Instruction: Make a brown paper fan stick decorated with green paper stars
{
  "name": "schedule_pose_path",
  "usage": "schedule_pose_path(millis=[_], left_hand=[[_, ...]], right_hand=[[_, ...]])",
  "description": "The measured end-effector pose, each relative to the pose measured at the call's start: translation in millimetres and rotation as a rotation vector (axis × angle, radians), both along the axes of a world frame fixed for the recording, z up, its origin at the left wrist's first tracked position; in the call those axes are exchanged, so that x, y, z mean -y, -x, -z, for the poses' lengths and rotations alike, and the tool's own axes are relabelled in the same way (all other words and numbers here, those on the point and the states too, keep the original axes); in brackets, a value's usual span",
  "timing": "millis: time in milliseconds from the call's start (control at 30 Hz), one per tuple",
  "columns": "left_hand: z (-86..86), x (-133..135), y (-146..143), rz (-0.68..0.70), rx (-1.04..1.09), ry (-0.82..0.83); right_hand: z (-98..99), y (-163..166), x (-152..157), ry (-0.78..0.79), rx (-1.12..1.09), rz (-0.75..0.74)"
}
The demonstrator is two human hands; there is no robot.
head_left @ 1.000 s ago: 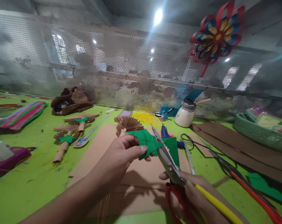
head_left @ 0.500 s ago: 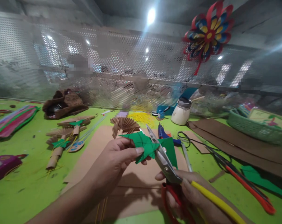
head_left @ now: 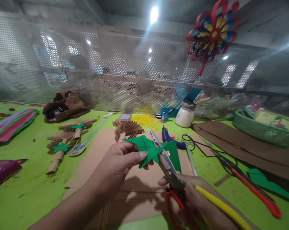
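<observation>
From the head camera, you work over a brown cardboard sheet (head_left: 92, 164) on a bright green table (head_left: 32, 204), your left hand (head_left: 118, 161) pinching a jagged green paper (head_left: 146, 150) between thumb and narrowly set fingers, held above the middle of the cardboard. Your right hand (head_left: 192, 196), over the cardboard's near right side, grips the red handles of a pair of scissors (head_left: 169, 172), its fingers curled around them and partly hidden; the silver blades cross the paper's right side, with more green beyond them. A yellow length (head_left: 221, 204), its kind unclear, runs along that same hand. A pleated paper fan (head_left: 129, 128) lies at the far edge of the cardboard, yellow strands (head_left: 146, 120) beyond it, and a blue glue gun (head_left: 168, 137) sits by the far right corner. Left of the cardboard lie paper figures (head_left: 55, 161) bearing green stars; past its far left corner slumps a brown cloth bag (head_left: 76, 107). Beyond the cardboard, to the right, stands a white jar (head_left: 185, 115), while brown strips (head_left: 249, 148), a green basket (head_left: 256, 129) and a red-handled tool (head_left: 256, 191) are spread to the cardboard's right
</observation>
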State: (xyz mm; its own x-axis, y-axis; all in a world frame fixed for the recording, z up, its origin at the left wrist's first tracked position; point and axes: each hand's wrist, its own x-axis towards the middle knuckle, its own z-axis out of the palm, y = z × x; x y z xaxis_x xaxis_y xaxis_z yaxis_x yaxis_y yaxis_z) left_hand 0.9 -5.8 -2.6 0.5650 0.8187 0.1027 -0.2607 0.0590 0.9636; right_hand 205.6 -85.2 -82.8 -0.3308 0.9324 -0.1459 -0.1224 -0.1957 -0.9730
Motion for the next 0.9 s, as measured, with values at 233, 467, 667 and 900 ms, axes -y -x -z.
schedule_pose_path(millis=[233, 467, 667, 900], left_hand=[[0.5, 0.8, -1.4, -0.017, -0.027, -0.042], [2.1, 0.3, -0.3, -0.03, -0.036, -0.085], [3.0, 0.4, -0.5, -0.011, -0.004, -0.055], [3.8, 0.2, -1.0, -0.011, -0.008, -0.055]], right_hand=[[-22.9, 13.0, 15.4, -0.043, 0.034, 0.12], [-32.3, 18.2, 20.3, -0.122, 0.161, 0.167], [-37.0, 17.8, 20.9, -0.132, 0.209, 0.179], [-41.1, 20.3, 22.5, -0.115, 0.203, 0.171]])
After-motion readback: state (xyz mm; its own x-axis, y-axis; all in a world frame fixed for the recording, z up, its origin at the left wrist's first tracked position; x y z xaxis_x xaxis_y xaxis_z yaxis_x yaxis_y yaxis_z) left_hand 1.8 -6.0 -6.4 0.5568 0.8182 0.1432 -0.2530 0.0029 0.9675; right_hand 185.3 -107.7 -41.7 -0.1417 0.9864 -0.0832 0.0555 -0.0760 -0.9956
